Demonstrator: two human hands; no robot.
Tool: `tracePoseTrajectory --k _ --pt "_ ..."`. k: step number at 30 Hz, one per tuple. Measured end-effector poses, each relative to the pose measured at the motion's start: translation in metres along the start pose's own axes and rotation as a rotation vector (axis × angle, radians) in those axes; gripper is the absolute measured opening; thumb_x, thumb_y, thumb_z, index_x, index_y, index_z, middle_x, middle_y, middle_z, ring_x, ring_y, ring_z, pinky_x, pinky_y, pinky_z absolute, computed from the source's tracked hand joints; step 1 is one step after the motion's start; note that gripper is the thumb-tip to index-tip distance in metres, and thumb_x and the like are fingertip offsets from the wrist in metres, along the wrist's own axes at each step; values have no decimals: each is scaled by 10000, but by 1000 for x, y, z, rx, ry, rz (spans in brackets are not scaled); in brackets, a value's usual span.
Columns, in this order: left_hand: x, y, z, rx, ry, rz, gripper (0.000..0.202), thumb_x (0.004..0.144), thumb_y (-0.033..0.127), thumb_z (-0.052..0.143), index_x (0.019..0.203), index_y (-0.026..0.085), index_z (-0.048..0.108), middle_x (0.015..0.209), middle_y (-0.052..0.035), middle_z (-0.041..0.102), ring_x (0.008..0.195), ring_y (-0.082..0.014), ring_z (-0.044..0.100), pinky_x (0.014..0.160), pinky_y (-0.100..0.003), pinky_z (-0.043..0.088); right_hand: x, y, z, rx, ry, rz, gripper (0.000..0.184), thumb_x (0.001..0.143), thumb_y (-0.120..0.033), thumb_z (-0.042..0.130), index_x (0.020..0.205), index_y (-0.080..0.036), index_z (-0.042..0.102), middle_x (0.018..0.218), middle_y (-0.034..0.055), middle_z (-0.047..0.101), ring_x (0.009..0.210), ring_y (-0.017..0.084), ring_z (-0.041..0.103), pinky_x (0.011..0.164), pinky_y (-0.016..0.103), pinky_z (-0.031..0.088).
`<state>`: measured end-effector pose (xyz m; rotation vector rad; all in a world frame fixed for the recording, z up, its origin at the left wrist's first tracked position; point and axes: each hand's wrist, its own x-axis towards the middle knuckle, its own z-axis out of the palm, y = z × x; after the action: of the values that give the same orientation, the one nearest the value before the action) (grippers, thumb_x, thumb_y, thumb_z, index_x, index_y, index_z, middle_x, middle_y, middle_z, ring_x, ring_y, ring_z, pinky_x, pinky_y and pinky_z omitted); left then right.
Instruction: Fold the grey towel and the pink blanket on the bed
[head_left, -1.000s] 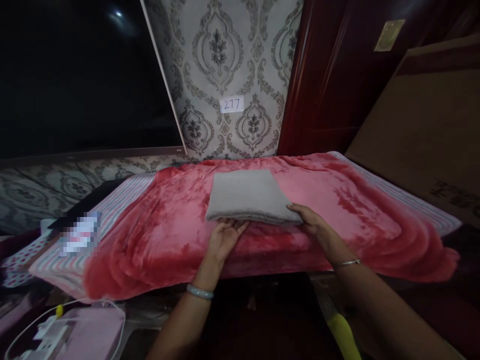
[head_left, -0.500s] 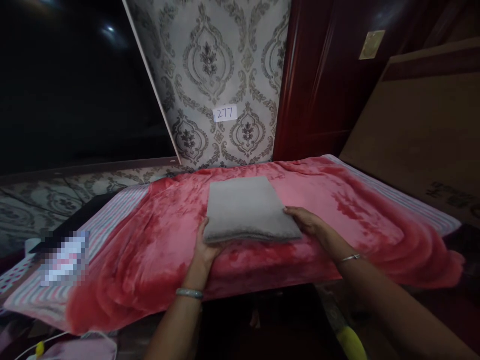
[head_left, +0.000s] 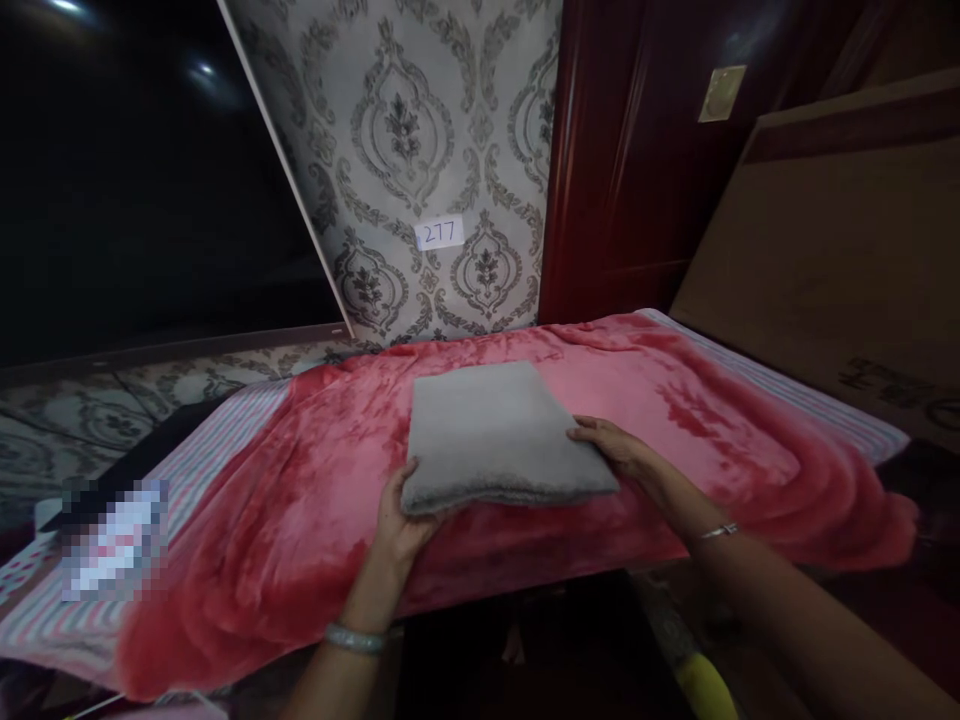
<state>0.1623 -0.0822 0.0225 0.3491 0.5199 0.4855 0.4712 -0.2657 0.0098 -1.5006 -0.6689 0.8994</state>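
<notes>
A folded grey plush cloth, roughly square, is held between my two hands above the pink-and-red blanket. My left hand grips its near left corner, thumb on the edge and fingers underneath. On the right edge, my right hand has its thumb on top, with the other fingers partly hidden below the cloth. Layers show along the cloth's near fold. Whether its far side rests on the blanket, I cannot tell.
A striped sheet shows beneath the blanket. A large dark screen stands at the left, and a big cardboard box leans at the right. A paper marked 277 is on the patterned wall. A blurred item lies at the left.
Both hands and the grey cloth have come slightly nearer to me, and the cloth's near edge sits lower in view. The camera has turned a little to the right. Both grips stay the same.
</notes>
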Motion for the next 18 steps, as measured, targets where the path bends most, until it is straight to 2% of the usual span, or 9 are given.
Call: tracePoseTrajectory --k 2,4,8,10,12,14,18 --pt "-1 -3 -3 -11 61 -25 404 858 194 597 1259 175 643 988 -100 793 914 -312 765 979 -631 563 1 2 -1 48 -45 41 331 654 -346 738 950 -198 728 940 76 767 783 207 684 704 297 558" --pt "-1 -2 -2 -20 82 -29 337 862 189 594 1190 170 666 961 -96 795 900 -308 767 978 -621 566 9 -1 0 13 -16 50 282 678 -351 728 910 -193 704 852 43 737 699 172 641 639 263 517" --pt "1 1 3 -23 33 -1 268 888 216 574 1122 177 697 950 -87 802 886 -297 774 996 -594 563 35 -14 5 -80 84 77 167 726 -320 715 778 -189 625 597 -42 575 518 117 484 519 229 399" --pt "2 2 3 -17 47 10 280 894 199 557 1133 182 701 926 -77 804 844 -275 777 988 -552 578 46 -20 10 -94 101 106 193 745 -318 722 714 -196 577 512 -66 485 466 111 420 501 235 381" --pt "3 2 3 3 106 9 298 895 159 543 1150 180 696 883 -71 801 773 -252 775 962 -502 602 53 -27 14 -98 103 136 213 757 -325 737 718 -193 574 522 -55 511 479 123 457 532 250 427" --pt "2 4 5 24 161 7 323 895 116 527 1171 167 686 839 -74 797 711 -242 768 928 -476 623 57 -35 19 -93 76 175 220 764 -349 752 775 -183 609 612 -10 616 558 161 569 612 287 507" --pt "-1 10 18 11 174 14 425 899 87 495 1284 156 663 885 -100 804 762 -273 782 884 -519 641 60 -54 24 -90 -22 252 245 848 -420 655 824 -176 645 730 66 708 687 238 686 743 397 595"
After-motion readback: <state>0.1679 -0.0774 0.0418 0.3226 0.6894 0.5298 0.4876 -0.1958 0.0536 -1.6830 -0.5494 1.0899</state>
